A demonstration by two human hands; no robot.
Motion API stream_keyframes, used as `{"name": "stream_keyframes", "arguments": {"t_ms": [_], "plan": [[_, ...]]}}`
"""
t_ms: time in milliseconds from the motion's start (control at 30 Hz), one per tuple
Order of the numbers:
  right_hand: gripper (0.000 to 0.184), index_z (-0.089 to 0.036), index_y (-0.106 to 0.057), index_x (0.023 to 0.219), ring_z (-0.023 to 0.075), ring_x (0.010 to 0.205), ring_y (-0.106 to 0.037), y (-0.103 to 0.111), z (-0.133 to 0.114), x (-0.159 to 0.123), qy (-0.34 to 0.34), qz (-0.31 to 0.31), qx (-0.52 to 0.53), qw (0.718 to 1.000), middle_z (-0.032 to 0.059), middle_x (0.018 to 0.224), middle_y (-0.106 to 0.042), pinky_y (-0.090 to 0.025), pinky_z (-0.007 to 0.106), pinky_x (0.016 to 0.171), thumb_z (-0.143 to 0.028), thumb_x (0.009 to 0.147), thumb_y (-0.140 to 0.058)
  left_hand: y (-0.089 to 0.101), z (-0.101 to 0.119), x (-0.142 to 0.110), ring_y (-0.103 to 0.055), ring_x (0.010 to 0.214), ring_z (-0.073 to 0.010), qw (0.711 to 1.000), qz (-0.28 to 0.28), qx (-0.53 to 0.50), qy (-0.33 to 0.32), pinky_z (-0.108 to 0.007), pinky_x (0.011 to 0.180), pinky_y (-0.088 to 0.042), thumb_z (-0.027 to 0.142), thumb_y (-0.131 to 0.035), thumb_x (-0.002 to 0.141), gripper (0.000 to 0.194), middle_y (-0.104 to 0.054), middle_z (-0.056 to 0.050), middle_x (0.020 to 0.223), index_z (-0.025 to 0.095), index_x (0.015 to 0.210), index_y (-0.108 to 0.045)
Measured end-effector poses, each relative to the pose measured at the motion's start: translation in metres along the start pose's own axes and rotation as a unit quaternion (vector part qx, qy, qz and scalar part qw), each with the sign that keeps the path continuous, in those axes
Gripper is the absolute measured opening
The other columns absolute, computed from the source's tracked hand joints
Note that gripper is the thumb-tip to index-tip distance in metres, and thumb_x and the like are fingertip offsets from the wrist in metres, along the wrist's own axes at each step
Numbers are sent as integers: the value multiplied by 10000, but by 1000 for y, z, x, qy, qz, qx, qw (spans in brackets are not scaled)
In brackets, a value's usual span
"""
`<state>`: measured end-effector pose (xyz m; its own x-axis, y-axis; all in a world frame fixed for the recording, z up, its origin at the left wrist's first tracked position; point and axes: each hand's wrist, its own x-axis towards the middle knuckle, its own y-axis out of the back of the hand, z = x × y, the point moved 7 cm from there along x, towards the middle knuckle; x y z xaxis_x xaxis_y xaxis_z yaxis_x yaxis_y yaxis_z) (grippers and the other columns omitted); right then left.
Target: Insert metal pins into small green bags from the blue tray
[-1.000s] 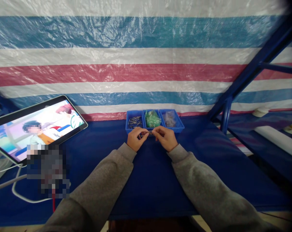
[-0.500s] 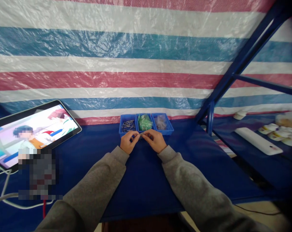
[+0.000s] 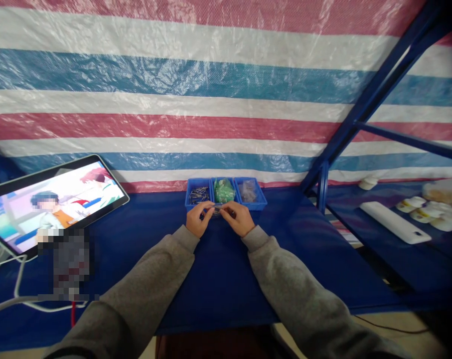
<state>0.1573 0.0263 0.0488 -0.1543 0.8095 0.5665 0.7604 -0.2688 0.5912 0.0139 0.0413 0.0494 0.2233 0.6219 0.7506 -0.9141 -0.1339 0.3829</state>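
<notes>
My left hand [image 3: 198,220] is closed, with thumb and index finger pinched together. Opposite it, my right hand [image 3: 238,218] pinches in the same way, its fingertips a short gap from the left ones. Between the fingertips is a small shiny, partly see-through thing [image 3: 218,205], too small to name. Just behind the hands stand three joined blue bins. Slim metal pieces like screws or pins [image 3: 199,192] fill the left bin [image 3: 187,192]. The middle one holds a crumpled green plastic bag [image 3: 224,191], and clear plastic bags [image 3: 248,190] lie in the right bin [image 3: 263,201].
A tablet [image 3: 123,200] playing a cartoon leans at the left, with white cables [image 3: 18,284] in front. Behind the blue table [image 3: 218,289] hangs a striped plastic sheet [image 3: 211,99]. A blue metal frame [image 3: 323,184], a long white box [image 3: 393,223] and white rolls [image 3: 427,213] are at the right.
Both hands stay pinched in front of the bins, and slightly more of the shiny thing shows between the fingertips. The whole view has shifted a little.
</notes>
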Motion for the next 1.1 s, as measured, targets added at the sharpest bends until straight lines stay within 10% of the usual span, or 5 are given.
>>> {"name": "stream_keyframes", "arguments": {"t_ms": [233, 433, 800, 1100], "plan": [[303, -216, -519, 1158, 113, 587, -547, 3, 2, -2, -7, 24, 75, 997, 37, 867, -600, -464, 233, 560, -213, 881, -396, 2, -8, -1, -622, 659, -103, 999, 10, -23, 34, -200, 610, -514, 277, -560, 823, 191, -652, -37, 843, 164, 976, -572], [233, -234, -607, 1034, 121, 707, -562, -2, -4, -5, 44, 17, 42, 998, 63, 1051, -545, -491, 256, 654, -194, 831, -500, -1, -21, -4, -606, 555, -98, 991, -3, -94, 91, -196, 551, -504, 304, -560, 822, 227, -629, 9, 678, 166, 999, -518], [193, -187, -627, 857, 147, 699, -559, 7, -4, 0, -13, 33, 46, 998, 49, 802, -599, -463, 249, 608, -333, 851, -501, 5, 6, 5, -571, 727, -126, 999, -35, -10, -14, -227, 592, -492, 320, -525, 840, 206, -597, -73, 882, 148, 848, -637], [306, -160, -643, 811, 115, 478, -518, 6, 32, -1, -116, 69, 105, 985, -6, 572, -591, -419, 230, 492, -446, 798, -536, 5, -1, 5, -587, 767, -127, 1000, -17, 6, 26, -218, 620, -487, 293, -460, 880, 204, -620, -57, 857, 156, 913, -608]]}}
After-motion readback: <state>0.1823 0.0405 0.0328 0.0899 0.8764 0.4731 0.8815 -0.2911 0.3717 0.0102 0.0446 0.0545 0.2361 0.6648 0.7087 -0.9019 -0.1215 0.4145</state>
